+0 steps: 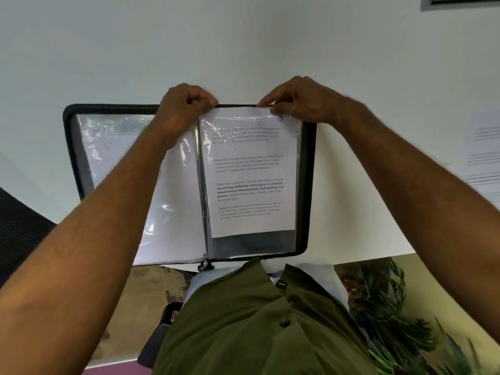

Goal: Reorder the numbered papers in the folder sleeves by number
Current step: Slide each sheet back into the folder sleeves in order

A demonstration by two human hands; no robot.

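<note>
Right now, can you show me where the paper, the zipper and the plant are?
paper [250, 171]: head view, middle of the printed sheet.
zipper [203, 266]: head view, the metal pull.
plant [378, 301]: head view, green leaves.

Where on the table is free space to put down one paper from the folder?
The white table is bare between the folder and the printed sheets at the right edge. More bare table lies beyond the folder's far edge and to its left. The folder itself is crowded: both hands pinch the paper at the sleeve top.
</note>
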